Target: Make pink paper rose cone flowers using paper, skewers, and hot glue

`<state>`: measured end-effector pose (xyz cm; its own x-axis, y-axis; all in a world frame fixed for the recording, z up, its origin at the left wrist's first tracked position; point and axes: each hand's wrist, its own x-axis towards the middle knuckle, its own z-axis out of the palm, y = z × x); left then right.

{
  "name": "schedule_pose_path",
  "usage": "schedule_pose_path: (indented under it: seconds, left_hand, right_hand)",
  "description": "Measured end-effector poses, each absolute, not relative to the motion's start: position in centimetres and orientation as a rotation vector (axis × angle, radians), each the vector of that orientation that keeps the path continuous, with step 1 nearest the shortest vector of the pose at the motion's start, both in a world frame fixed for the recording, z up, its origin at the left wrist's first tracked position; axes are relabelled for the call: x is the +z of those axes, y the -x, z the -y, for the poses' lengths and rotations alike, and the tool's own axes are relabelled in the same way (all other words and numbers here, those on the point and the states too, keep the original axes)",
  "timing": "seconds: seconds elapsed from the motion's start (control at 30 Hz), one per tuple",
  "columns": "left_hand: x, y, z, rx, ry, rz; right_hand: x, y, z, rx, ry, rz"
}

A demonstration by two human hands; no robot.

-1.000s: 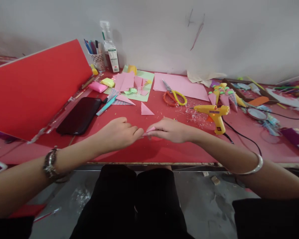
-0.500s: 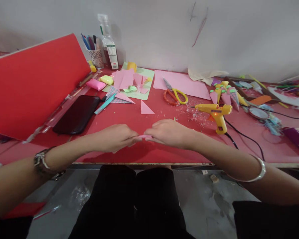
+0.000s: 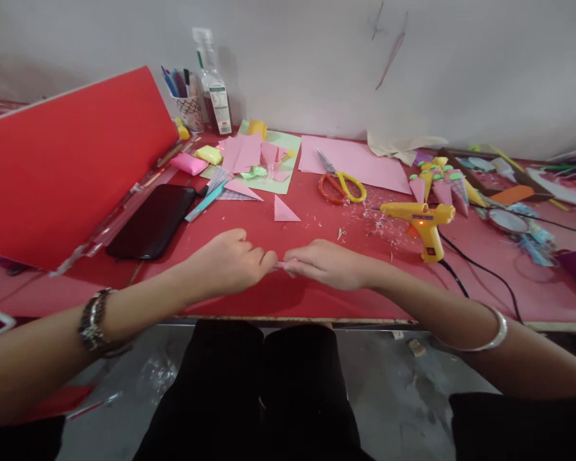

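"Where was the pink paper (image 3: 281,264)?"

"Left of the glue gun (image 3: 425,223) and nearer the front of the worktop (image 3: 249,218), pinched in the grip of both left hand (image 3: 233,259) and right hand (image 3: 324,264)."

"How far along was it?"

"Partly rolled, perhaps; the hands covered most of it. Left of the glue gun, one pink triangle (image 3: 284,212) lay flat, unworked; cones (image 3: 440,187) just behind the gun looked finished."
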<state>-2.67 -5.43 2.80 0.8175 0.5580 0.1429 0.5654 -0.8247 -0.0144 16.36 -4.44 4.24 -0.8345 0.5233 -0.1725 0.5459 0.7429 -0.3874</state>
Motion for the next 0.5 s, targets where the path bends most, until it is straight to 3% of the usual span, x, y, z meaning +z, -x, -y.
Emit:
schedule_pose_path:
  seconds: [0.1,0.23,0.5]
  left_hand:
    - [2.4,2.9,5.1,-0.115,2.906,0.837]
    - [2.6,2.9,4.8,-0.007,3.008,1.055]
    - [3.8,3.1,5.2,-0.091,3.866,1.792]
  right_hand:
    - [4.2,-16.0,4.6,-0.543,-0.902,-2.866]
    - [4.1,-15.4,5.2,-0.046,-0.871,-2.842]
    - [4.5,-15.7,5.2,0.597,-0.689,-2.957]
